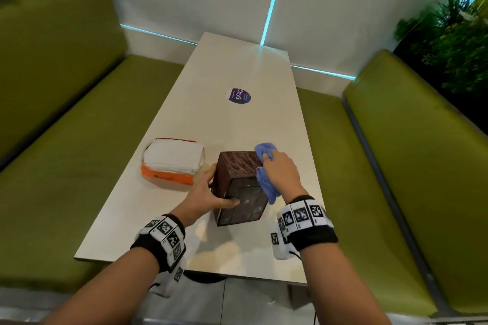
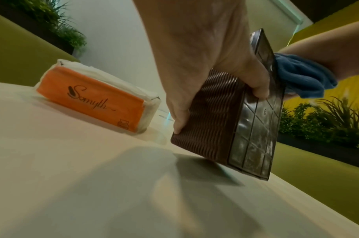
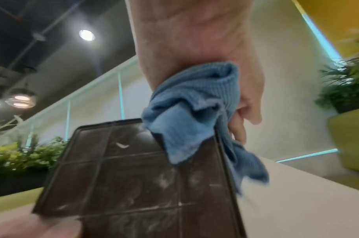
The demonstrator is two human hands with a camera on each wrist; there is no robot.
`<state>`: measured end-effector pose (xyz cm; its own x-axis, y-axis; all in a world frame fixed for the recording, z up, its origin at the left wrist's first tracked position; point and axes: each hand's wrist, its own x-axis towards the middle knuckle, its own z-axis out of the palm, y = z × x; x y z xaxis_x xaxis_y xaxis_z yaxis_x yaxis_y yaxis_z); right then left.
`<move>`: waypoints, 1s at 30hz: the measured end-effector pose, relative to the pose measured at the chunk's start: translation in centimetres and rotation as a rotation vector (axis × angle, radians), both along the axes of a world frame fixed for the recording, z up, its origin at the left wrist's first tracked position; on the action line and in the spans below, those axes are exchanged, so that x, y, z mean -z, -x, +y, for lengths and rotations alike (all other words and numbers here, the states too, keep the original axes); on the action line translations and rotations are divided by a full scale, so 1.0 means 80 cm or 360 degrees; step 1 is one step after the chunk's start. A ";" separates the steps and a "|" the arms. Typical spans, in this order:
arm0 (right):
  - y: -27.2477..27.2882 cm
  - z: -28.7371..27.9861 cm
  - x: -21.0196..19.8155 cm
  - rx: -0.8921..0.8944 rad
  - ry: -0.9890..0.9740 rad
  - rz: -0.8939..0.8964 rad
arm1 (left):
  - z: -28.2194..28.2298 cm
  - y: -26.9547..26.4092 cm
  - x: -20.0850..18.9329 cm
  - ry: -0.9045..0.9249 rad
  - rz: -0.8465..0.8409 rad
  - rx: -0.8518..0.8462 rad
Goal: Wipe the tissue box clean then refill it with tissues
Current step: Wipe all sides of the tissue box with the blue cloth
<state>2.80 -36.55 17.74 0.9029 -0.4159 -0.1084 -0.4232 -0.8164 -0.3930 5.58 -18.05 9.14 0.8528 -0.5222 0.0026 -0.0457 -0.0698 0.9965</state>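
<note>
A brown woven tissue box (image 1: 239, 170) (image 2: 219, 116) stands tipped on the white table (image 1: 237, 74), its dusty gridded underside (image 3: 134, 177) turned toward me. My left hand (image 1: 208, 192) (image 2: 205, 64) grips the box's left side, thumb on the underside. My right hand (image 1: 280, 169) (image 3: 195, 48) holds a crumpled blue cloth (image 1: 265, 166) (image 2: 303, 77) (image 3: 195, 109) against the box's right edge. An orange pack of white tissues (image 1: 173, 161) (image 2: 97, 96) lies on the table left of the box.
A round purple sticker (image 1: 238, 96) lies on the table farther back. Green padded benches (image 1: 52, 113) run along both long sides of the table. Plants (image 1: 454, 42) stand at the back right. A wall closes the table's far end.
</note>
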 end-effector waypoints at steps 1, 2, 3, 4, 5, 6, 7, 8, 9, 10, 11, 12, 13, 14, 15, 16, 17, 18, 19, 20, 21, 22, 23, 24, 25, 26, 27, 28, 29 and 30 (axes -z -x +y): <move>0.002 0.007 -0.003 0.0019 -0.0030 -0.0018 | -0.001 -0.001 0.000 0.0006 0.0010 0.0003; 0.004 0.021 -0.005 -0.0013 -0.0010 -0.0028 | -0.001 -0.002 0.003 0.0014 0.0020 0.0005; 0.006 0.042 -0.005 -0.0088 0.0055 -0.0040 | -0.001 -0.002 0.004 0.0023 0.0028 0.0008; 0.009 0.065 -0.004 -0.0194 0.0141 -0.0076 | -0.002 -0.002 0.007 0.0026 0.0040 0.0012; 0.012 0.085 -0.002 -0.0298 0.0172 -0.0135 | -0.002 -0.001 0.009 0.0030 0.0055 0.0013; 0.014 0.097 0.003 -0.0377 0.0178 -0.0174 | -0.002 0.000 0.012 0.0023 0.0058 0.0011; 0.015 0.100 0.005 -0.0408 0.0181 -0.0196 | -0.002 0.002 0.013 0.0008 0.0048 0.0004; 0.013 0.092 0.005 -0.0389 0.0162 -0.0187 | -0.002 0.003 0.016 -0.0018 0.0023 -0.0011; 0.012 0.078 0.004 -0.0335 0.0119 -0.0167 | -0.001 0.004 0.017 -0.0032 -0.0001 -0.0026; 0.009 0.061 0.005 -0.0265 0.0062 -0.0149 | -0.002 0.003 0.017 -0.0039 -0.0005 -0.0033; 0.008 0.043 0.004 -0.0186 0.0004 -0.0138 | -0.003 0.004 0.014 -0.0029 0.0000 -0.0031; 0.008 0.026 0.003 -0.0094 -0.0051 -0.0141 | -0.004 0.003 0.013 -0.0032 -0.0006 -0.0031; 0.007 0.016 0.003 -0.0014 -0.0078 -0.0141 | -0.006 0.002 0.011 -0.0046 -0.0032 -0.0034; 0.007 0.013 0.002 0.0042 -0.0067 -0.0132 | -0.008 0.001 0.011 -0.0089 -0.0071 -0.0044; 0.009 0.018 0.000 0.0064 -0.0022 -0.0110 | -0.009 0.000 0.010 -0.0133 -0.0099 -0.0049; 0.010 0.029 0.000 0.0056 0.0034 -0.0105 | -0.012 -0.001 0.012 -0.0169 -0.0134 -0.0058; 0.013 0.046 -0.001 0.0018 0.0086 -0.0129 | -0.012 0.000 0.015 -0.0192 -0.0154 -0.0066; 0.017 0.066 -0.001 -0.0051 0.0122 -0.0174 | -0.014 0.001 0.016 -0.0206 -0.0155 -0.0074; 0.022 0.086 0.001 -0.0153 0.0141 -0.0235 | -0.015 0.003 0.017 -0.0202 -0.0159 -0.0086; 0.027 0.100 0.004 -0.0260 0.0143 -0.0272 | -0.015 0.005 0.017 -0.0176 -0.0152 -0.0099; 0.029 0.108 0.006 -0.0337 0.0130 -0.0276 | -0.015 0.008 0.018 -0.0144 -0.0145 -0.0106; 0.029 0.107 0.006 -0.0358 0.0115 -0.0268 | -0.015 0.008 0.021 -0.0143 -0.0136 -0.0115; 0.026 0.099 0.007 -0.0340 0.0095 -0.0253 | -0.015 0.008 0.024 -0.0161 -0.0128 -0.0122; 0.022 0.088 0.008 -0.0295 0.0054 -0.0245 | -0.014 0.006 0.027 -0.0201 -0.0113 -0.0117; 0.019 0.077 0.009 -0.0247 0.0004 -0.0247 | -0.014 0.005 0.027 -0.0229 -0.0123 -0.0113; 0.015 0.063 0.011 -0.0198 -0.0039 -0.0253 | -0.014 0.003 0.028 -0.0249 -0.0146 -0.0118; 0.012 0.050 0.011 -0.0137 -0.0078 -0.0260 | -0.014 0.002 0.028 -0.0250 -0.0147 -0.0113; 0.010 0.037 0.011 -0.0070 -0.0111 -0.0260 | -0.013 0.003 0.024 -0.0235 -0.0131 -0.0106; 0.007 0.029 0.009 -0.0012 -0.0132 -0.0253 | -0.012 0.002 0.022 -0.0211 -0.0121 -0.0103; 0.006 0.025 0.008 0.0031 -0.0136 -0.0250 | -0.011 0.002 0.021 -0.0199 -0.0115 -0.0094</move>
<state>2.29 -34.58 17.11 0.9034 -0.4287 -0.0026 -0.3666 -0.7693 -0.5232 5.44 -18.92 7.47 0.8821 -0.4711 0.0034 -0.1093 -0.1975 0.9742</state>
